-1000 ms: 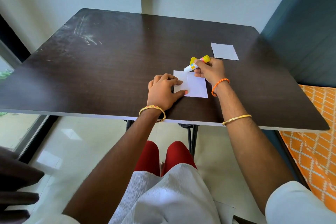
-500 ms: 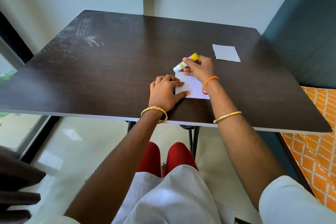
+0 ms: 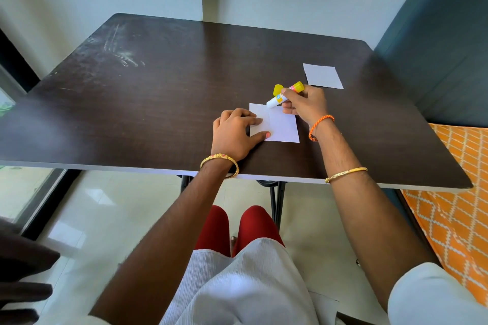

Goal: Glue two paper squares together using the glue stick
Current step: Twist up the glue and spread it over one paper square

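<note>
A white paper square (image 3: 282, 125) lies on the dark table (image 3: 158, 103) near its front edge. My left hand (image 3: 233, 133) presses flat on the square's left side, fingers spread over it. My right hand (image 3: 305, 105) grips a glue stick (image 3: 284, 95) with a white body and yellow end, tilted so its tip touches the square's far edge. A yellow cap (image 3: 277, 89) lies just behind the stick. A second white paper square (image 3: 322, 76) lies apart at the far right of the table.
A dark teal chair back (image 3: 435, 42) stands at the table's right side, with orange patterned fabric (image 3: 454, 219) below it. White walls close off the far edge. A window frame (image 3: 15, 66) runs along the left.
My right hand has slid the glue stick back to the right along the square's far edge, after sweeping left half a second ago. The yellow cap is uncovered again. My left hand stays put.
</note>
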